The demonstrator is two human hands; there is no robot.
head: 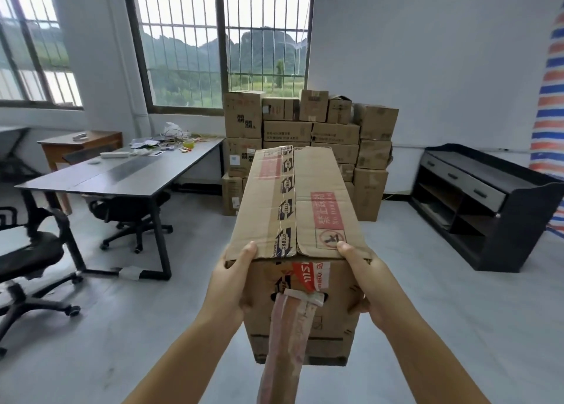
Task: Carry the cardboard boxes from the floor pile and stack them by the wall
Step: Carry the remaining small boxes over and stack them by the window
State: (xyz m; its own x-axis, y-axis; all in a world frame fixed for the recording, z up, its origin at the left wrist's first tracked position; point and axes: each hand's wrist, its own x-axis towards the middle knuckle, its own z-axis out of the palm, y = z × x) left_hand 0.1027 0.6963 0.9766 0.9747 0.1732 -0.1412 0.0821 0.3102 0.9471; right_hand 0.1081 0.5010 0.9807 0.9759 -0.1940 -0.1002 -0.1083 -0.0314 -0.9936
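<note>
Cardboard box (293, 208), taped closed, contents hidden; left hand (232, 275) and right hand (363, 278) grip its near end.

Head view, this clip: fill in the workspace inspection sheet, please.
Surface: grey floor, bare ahead.
Job's things: carried box held lengthwise, loose tape strip hanging; box stack by the wall under the window.
Clutter: papers and small items on the desk.
Hands: left hand and right hand grip the near end, thumbs on top.
Cables: thin wires on the desk's far end.
Surroundings: office chairs, black cabinet.
</note>
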